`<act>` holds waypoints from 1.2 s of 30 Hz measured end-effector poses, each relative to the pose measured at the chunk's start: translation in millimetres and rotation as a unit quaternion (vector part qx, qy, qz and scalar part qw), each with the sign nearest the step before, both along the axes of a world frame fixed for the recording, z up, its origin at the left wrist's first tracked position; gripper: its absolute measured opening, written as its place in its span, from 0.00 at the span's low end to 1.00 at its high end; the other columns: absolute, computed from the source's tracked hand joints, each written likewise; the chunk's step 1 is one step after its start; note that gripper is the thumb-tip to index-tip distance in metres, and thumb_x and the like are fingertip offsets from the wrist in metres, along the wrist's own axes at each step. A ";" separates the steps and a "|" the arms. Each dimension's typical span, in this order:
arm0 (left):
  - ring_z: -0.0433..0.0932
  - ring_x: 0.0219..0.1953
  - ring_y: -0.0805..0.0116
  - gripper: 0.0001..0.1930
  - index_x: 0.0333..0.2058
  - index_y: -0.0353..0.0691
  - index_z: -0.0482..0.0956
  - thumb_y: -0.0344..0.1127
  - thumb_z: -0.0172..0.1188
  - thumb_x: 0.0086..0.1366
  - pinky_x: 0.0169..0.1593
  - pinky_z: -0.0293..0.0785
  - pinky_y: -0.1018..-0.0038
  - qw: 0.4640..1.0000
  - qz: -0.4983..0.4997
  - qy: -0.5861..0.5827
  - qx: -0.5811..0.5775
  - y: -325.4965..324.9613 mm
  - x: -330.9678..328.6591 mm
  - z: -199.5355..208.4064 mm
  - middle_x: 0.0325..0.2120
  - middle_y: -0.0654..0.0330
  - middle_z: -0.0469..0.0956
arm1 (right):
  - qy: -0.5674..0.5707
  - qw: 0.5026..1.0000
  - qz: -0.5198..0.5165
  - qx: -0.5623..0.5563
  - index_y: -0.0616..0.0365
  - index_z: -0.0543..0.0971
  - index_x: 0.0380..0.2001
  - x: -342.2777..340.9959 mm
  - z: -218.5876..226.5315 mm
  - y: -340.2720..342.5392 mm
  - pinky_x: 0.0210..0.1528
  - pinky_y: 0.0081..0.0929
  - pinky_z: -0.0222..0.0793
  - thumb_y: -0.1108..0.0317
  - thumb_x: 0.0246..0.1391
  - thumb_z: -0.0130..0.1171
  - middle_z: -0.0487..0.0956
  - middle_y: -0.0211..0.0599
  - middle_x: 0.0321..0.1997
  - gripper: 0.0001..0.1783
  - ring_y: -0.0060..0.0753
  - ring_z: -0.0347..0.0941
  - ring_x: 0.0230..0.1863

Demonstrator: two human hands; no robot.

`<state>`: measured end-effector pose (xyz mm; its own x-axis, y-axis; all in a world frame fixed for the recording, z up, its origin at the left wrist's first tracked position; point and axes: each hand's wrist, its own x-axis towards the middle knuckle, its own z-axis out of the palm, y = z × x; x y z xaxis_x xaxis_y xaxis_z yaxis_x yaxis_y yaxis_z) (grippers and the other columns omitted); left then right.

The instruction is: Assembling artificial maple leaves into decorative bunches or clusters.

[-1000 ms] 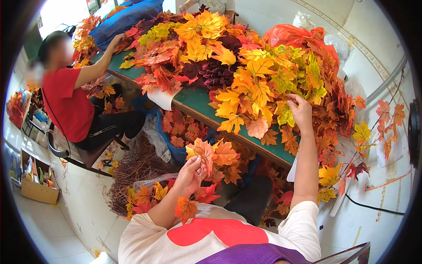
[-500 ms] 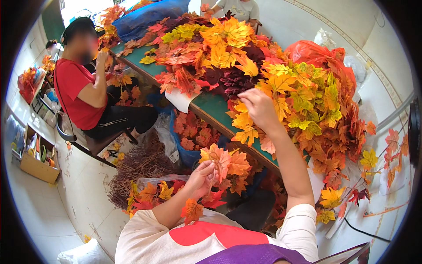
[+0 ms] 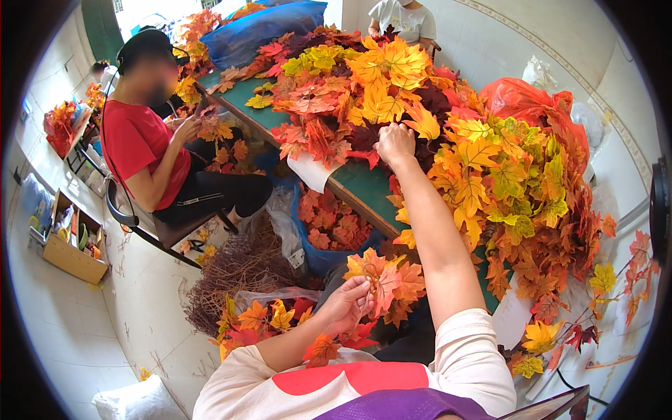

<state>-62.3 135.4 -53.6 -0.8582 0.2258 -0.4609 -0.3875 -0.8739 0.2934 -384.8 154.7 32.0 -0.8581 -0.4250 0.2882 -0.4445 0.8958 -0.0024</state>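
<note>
The left hand (image 3: 348,302) pinches a leaf bunch (image 3: 383,278) low; the right hand (image 3: 394,142), fingers curled, digs into the leaf pile (image 3: 392,91) at twelve o'clock.

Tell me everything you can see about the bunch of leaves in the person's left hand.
The bunch of leaves is a small cluster of maple-shaped artificial leaves, orange with some yellow and red, looking like thin fabric or plastic. The leaves fan out upward and to the right from one gathered point, where the left hand pinches them between fingers and thumb. The bunch is held in the air over the person's lap, below the edge of the green table, apart from the big heap on it. Its stems are hidden.
</note>
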 end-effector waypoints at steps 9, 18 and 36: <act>0.75 0.26 0.79 0.02 0.34 0.43 0.69 0.32 0.49 0.65 0.33 0.76 0.82 1.000 -0.015 -0.004 0.006 -2.3 -1.3 -8.4 0.25 0.69 0.74 | -0.084 0.960 0.054 -0.260 0.49 0.82 0.24 -11.8 -4.8 16.8 0.37 0.33 0.69 0.60 0.39 0.61 0.79 0.30 0.22 0.08 0.33 0.76 0.29; 0.75 0.26 0.78 0.02 0.34 0.44 0.69 0.32 0.49 0.64 0.33 0.76 0.82 1.000 -0.014 -0.008 0.004 0.1 0.0 -10.0 0.25 0.69 0.74 | -0.139 0.962 0.063 -0.228 0.51 0.80 0.24 -10.3 6.5 21.6 0.35 0.30 0.69 0.61 0.45 0.58 0.80 0.30 0.25 0.08 0.31 0.76 0.29; 0.75 0.27 0.77 0.02 0.35 0.42 0.69 0.30 0.51 0.63 0.33 0.76 0.81 1.000 -0.010 -0.018 0.015 2.7 -2.8 -15.3 0.26 0.66 0.74 | -0.128 0.824 0.080 -0.545 0.59 0.70 0.33 -27.6 23.0 35.1 0.38 0.30 0.66 0.60 0.57 0.48 0.77 0.43 0.30 0.12 0.38 0.73 0.33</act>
